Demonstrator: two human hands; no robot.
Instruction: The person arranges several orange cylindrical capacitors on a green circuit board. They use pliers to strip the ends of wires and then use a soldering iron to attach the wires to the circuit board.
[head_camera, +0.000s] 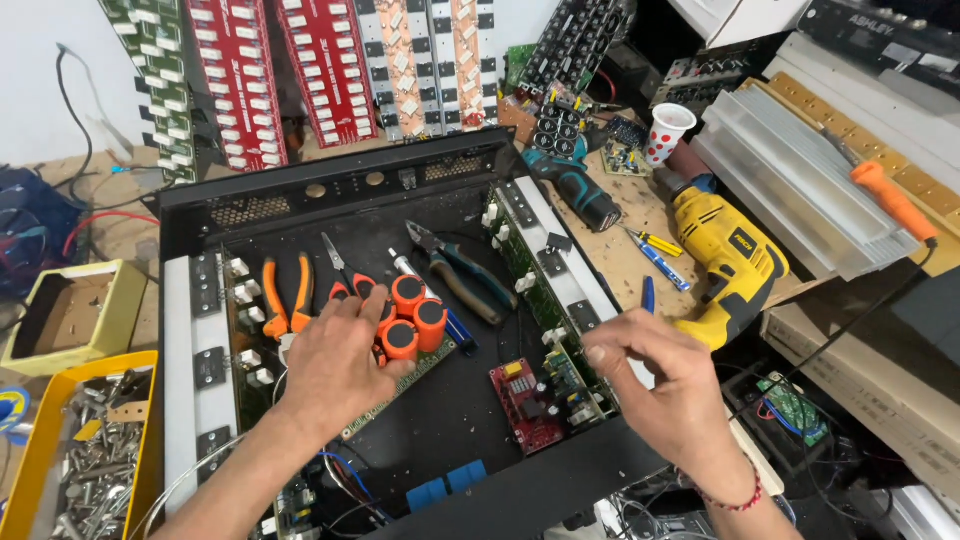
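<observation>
Left hand (335, 365) laid over the green circuit board carrying four orange cylindrical capacitors (412, 318), fingers spread and curled against the near-left side of the capacitor cluster, thumb low along the board edge. Board sitting slightly tilted inside the open black metal amplifier chassis (350, 195), left of centre, near the orange-handled pliers (285, 298) and the dark-handled combination pliers (462, 270) lying farther in. Right hand (668, 385) hovering at the right side of the chassis, thumb and forefinger pressed together as if pinching something small; whether anything is actually held there cannot be told, too tiny or hidden. Small red circuit board (525, 402) lying just left of that hand on the chassis floor.

Probably rigid and moderately light, that capacitor board, top-heavy from the tall cans, with fragile solder joints underneath. Best taken by the bare board edges, not levered by the capacitors.

Beyond the chassis on the right: yellow electric drill (735, 265), teal cordless driver (570, 180), white paper cup with red dots (668, 130).
</observation>
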